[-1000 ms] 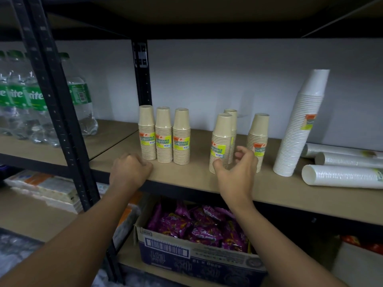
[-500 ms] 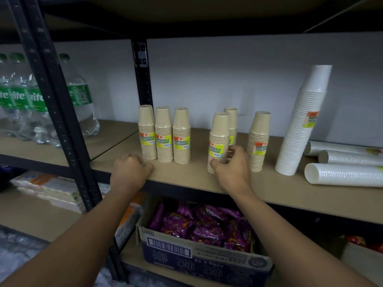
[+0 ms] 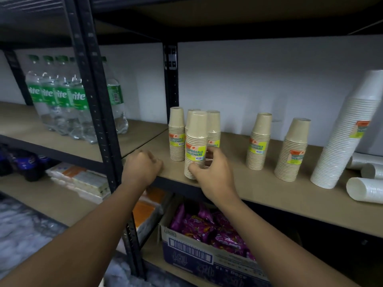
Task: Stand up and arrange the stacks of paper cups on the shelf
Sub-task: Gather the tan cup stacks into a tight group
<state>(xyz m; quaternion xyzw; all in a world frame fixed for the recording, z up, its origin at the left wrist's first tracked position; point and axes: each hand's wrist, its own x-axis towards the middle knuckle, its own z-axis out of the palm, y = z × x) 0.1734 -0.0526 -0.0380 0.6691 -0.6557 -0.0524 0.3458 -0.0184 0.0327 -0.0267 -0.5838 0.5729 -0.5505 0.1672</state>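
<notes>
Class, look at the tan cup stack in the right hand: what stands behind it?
Behind the held stack stand three tan stacks: the left stack and right stack mostly show; the middle stack is covered except its top.

Dim indoor light with a cool grey-blue cast. The white back wall (image 3: 269, 79) is the brightest area and evenly lit, while the underside of the upper shelf (image 3: 228, 15) is almost black. The box of purple packets (image 3: 207, 226) below the shelf (image 3: 279, 193) lies in heavy shade. Shadows are soft and faint. Small glints show on the bottles (image 3: 60, 104). Wide-angle distortion slants the black upright (image 3: 97, 121) and stretches the tall white cup stack (image 3: 348, 131) near the right edge. The right hand (image 3: 215, 177) and the kraft cup stack (image 3: 195, 146) it grips look slightly smeared. The corners are soft and grainy.
</notes>
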